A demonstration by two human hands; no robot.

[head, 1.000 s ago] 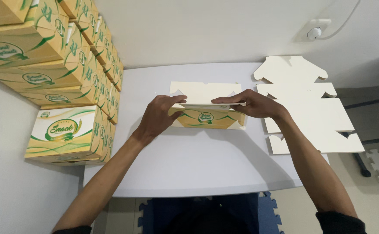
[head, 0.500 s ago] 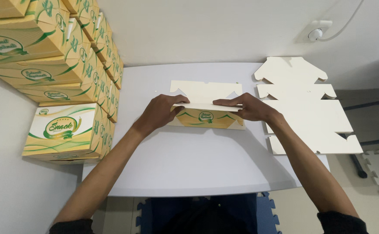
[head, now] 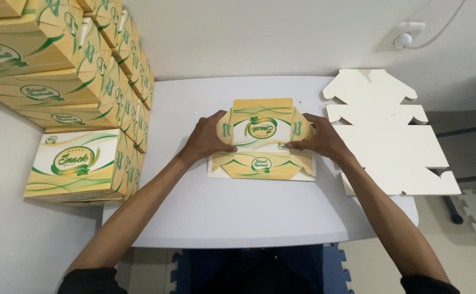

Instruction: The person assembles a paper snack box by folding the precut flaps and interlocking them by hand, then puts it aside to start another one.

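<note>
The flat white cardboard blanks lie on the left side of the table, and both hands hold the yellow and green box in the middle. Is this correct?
Not quite. The head view shows the flat white cardboard blanks on the right side of the table; assembled boxes are stacked on the left. Both the left hand and right hand do hold the yellow and green box in the middle.

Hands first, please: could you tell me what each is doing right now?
Left hand: gripping the yellow-green box blank on its left side.
Right hand: gripping its right side.
</note>
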